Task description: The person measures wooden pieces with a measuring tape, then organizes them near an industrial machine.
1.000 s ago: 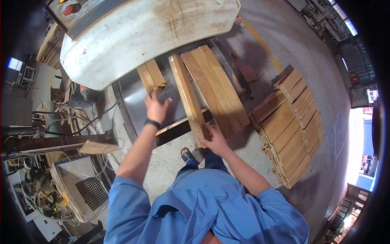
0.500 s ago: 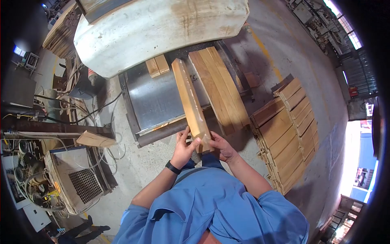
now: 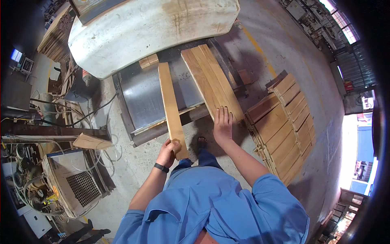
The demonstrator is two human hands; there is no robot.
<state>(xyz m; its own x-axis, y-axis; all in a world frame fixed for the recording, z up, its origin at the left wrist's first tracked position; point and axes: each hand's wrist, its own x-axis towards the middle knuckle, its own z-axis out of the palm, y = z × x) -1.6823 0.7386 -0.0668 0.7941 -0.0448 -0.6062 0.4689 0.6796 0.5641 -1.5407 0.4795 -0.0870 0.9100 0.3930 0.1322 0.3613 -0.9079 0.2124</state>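
Note:
My left hand (image 3: pixel 167 151) grips the near end of a long wooden board (image 3: pixel 171 105), thumb on its upper face. The far part of that board lies over the metal machine table (image 3: pixel 140 97). To the right, my right hand (image 3: pixel 223 127) rests with fingers stretched out on the near end of several planks (image 3: pixel 211 77) lying side by side. Those planks reach over the table's front edge. Short wooden pieces (image 3: pixel 149 61) sit at the back of the table, partly under the white machine hood (image 3: pixel 154 32).
A stack of wooden boards (image 3: pixel 280 130) stands on the floor at the right. At the left are a box with a grille (image 3: pixel 83 187), hoses, a motor (image 3: pixel 26 175) and a loose wood piece (image 3: pixel 92 141). Another person's legs (image 3: pixel 87 234) show at lower left.
My right hand has let go of the long board and moved right onto the planks. The board has turned from its edge to lie flat, shifting left with my left hand.

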